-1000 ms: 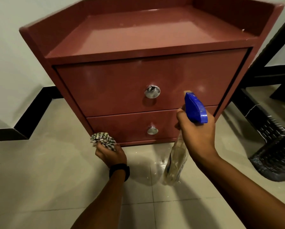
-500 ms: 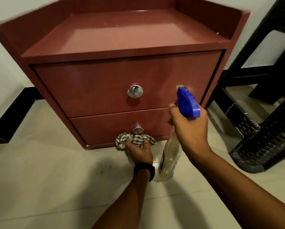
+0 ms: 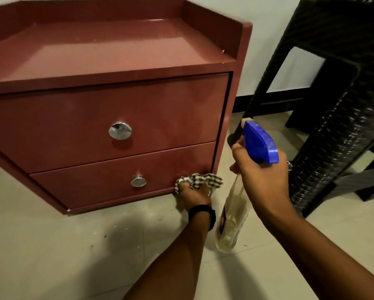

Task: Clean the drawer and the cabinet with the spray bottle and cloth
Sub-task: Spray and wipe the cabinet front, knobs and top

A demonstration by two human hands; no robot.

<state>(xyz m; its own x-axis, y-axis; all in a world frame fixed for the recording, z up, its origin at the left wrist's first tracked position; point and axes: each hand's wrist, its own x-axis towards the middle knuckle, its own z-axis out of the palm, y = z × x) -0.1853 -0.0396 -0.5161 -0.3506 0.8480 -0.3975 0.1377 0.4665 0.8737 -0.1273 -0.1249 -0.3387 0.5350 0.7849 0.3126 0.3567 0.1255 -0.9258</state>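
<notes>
From my remote station, I note the cabinet (image 3: 108,48) stands on the floor, both drawers closed. The left hand (image 3: 194,192), fingers (image 3: 185,187) curled round the bunched checked cloth (image 3: 200,180), presses it at the lower drawer (image 3: 108,180) front's right bottom corner. Risk: the wad covers little surface, so streaks may remain. The right hand (image 3: 261,178) grips the spray bottle (image 3: 233,215) by its neck, nozzle aimed past the cabinet toward the black wicker stool (image 3: 337,105); a careless squeeze, I judge, would wet that instead.
</notes>
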